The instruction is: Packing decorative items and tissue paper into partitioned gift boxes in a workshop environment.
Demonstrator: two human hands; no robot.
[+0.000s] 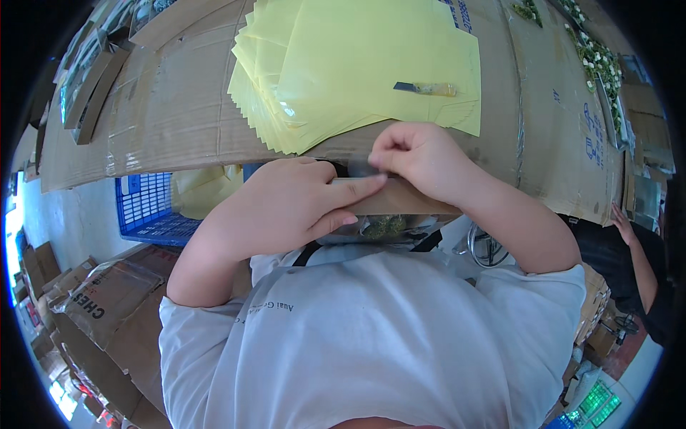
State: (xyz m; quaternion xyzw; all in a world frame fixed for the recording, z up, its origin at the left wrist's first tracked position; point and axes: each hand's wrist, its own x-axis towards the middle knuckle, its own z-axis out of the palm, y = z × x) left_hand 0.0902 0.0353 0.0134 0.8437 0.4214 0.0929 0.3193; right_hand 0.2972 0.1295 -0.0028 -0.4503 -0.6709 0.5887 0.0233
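In my lap, against the table's edge, is a brown cardboard box with a see-through side and green plant sprigs behind it. My left hand grips the box from the left, its index finger stretched along the top and its thumb lower on the near side. Just above the box's upper edge, my right hand is closed in a pinch. A thin, blurred, see-through strip seems to run from its fingertips, but what it is cannot be made out. The box's far side is hidden by my hands.
Fanned yellow sheets lie on the cardboard-covered table, with a utility knife on top. A blue plastic crate stands below at left. White-flowered sprigs lie at far right, near another person's hand.
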